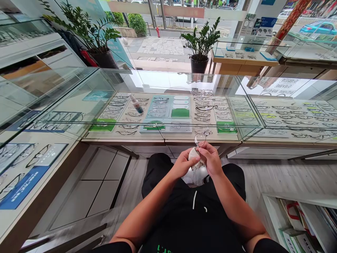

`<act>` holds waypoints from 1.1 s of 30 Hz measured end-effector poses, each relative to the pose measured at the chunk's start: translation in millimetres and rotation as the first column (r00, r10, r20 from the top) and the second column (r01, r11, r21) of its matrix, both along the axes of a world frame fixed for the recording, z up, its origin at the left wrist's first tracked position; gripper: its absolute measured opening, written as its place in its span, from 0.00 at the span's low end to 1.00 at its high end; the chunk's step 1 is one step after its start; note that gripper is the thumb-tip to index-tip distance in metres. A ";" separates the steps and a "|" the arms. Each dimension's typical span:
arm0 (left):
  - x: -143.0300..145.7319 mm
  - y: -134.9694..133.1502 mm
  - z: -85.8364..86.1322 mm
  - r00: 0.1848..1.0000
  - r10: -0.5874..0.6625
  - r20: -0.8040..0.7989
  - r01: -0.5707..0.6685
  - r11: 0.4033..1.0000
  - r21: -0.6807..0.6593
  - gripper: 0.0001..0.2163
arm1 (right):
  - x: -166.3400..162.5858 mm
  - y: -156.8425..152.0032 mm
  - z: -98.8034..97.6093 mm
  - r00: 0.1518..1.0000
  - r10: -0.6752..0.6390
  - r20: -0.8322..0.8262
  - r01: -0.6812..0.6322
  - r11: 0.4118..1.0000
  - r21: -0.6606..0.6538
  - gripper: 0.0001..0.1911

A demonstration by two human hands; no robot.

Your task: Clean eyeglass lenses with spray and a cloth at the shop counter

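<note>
Seated before the glass bench (pixel 147 140), the person has the left hand (pixel 182 163) with fingers pinched on a white cloth (pixel 193 154). The right hand (pixel 211 160) has fingers clamped on the glasses (pixel 200 139), above the lap. It is seemingly wiping 1 lens; the thin frame calls for a light, steady hold.

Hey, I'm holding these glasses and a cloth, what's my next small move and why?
Probably slide the cloth in your left hand up over the top lens of the glasses, which sticks out above your right hand. That lens stands bare, while the cloth is bunched lower between both hands, so it seems to be the part left uncovered.
</note>
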State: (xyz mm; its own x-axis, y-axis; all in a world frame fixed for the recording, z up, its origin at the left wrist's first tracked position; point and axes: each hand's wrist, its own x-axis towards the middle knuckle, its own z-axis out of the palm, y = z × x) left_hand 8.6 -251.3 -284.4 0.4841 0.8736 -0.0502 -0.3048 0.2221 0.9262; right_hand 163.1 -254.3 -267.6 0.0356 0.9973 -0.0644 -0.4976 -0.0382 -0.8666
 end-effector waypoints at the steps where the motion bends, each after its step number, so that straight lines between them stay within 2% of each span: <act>1: 1.7 0.4 -1.0 1.000 0.015 -0.002 -0.015 1.000 0.002 0.25 | -0.3 -0.1 -0.6 1.000 0.001 -0.004 -0.001 1.000 0.000 0.06; 10: 1.1 1.4 1.4 0.997 0.022 -0.068 -0.016 0.996 0.087 0.25 | 3.6 3.0 -0.2 0.999 -0.032 0.011 0.032 0.999 -0.031 0.08; 14: 3.4 -1.2 4.1 0.999 -0.018 -0.037 0.020 0.999 0.041 0.26 | 3.4 2.5 -0.7 0.999 -0.046 0.020 0.047 0.998 -0.044 0.08; 21: 11.2 -2.6 -5.2 0.991 0.105 -0.081 -0.107 0.994 -0.020 0.25 | -2.7 0.2 -3.6 1.000 -0.021 -0.001 0.020 0.999 -0.035 0.07; 24: 12.4 -2.0 -7.2 0.991 0.121 -0.053 -0.122 0.992 -0.017 0.26 | -3.5 -0.4 -4.3 0.999 -0.029 -0.013 0.028 0.998 -0.058 0.07; 28: 10.4 -1.3 -5.9 0.994 0.100 -0.047 -0.100 0.995 -0.001 0.27 | -2.1 0.0 -3.6 0.999 -0.050 0.008 0.051 0.995 -0.081 0.08; 33: 7.7 -2.2 -2.3 0.999 0.003 -0.044 -0.004 1.000 -0.028 0.26 | 0.2 1.3 -2.5 0.996 -0.077 0.043 0.079 0.995 -0.060 0.08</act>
